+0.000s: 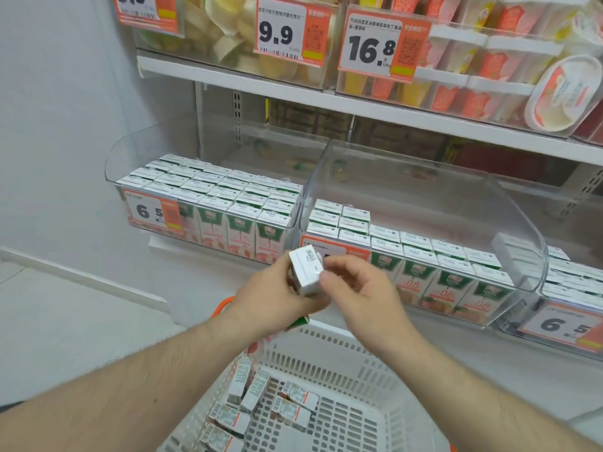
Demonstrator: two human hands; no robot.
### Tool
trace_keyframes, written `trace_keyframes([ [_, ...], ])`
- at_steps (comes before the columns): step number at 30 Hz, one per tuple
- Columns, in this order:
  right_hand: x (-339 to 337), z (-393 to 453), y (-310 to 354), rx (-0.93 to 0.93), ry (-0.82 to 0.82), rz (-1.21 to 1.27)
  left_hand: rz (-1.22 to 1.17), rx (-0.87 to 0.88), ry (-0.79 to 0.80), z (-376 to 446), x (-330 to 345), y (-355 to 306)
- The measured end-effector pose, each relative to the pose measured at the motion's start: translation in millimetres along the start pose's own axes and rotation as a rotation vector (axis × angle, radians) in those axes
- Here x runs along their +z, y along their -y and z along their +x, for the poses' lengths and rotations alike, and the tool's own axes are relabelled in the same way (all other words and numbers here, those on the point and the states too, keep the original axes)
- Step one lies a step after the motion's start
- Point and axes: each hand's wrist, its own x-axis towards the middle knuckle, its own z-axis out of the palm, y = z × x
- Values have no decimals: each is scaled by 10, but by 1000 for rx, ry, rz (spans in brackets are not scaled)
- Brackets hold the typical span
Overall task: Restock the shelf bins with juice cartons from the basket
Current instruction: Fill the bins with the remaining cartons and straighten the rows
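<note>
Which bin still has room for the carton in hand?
Middle bin: bare space behind its carton rows, right of the taller back-left stack. Left bin is packed across. Both hands hold the carton.

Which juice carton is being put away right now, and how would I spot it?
Find the white basket low in the middle. Just above its far rim, both hands meet on one carton. Unlike the cartons lying in the basket or packed in the bins, it is held in the air.

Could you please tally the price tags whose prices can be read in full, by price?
Orange-and-white 9.9 price tag: 1
Orange-and-white 16.8 price tag: 1
Orange-and-white 6.5 price tags: 2
Total: 4
</note>
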Motion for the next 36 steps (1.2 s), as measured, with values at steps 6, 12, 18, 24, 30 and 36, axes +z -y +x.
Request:
trace_keyframes([
  [6, 289, 122, 356, -88, -93, -213, 337, 72, -198, -12, -376, -139],
  [12, 436, 753, 715, 104, -39, 212, -67, 1, -336, 149, -1036, -5],
  [18, 653, 1315, 1047, -219, 5, -98, -553, -233, -655, 389, -1680, 365],
  [24, 1244, 2148, 1245, -373, 71, -462, -592, -344, -806, 591, -1915, 729],
  [30, 1822, 2993, 1165, -267, 110, -591, -332, -320, -755, 759, -1788, 862],
  [36, 2201, 3440, 1030, -49, 250, -604, -290, -377, -721, 818, -1805, 890],
])
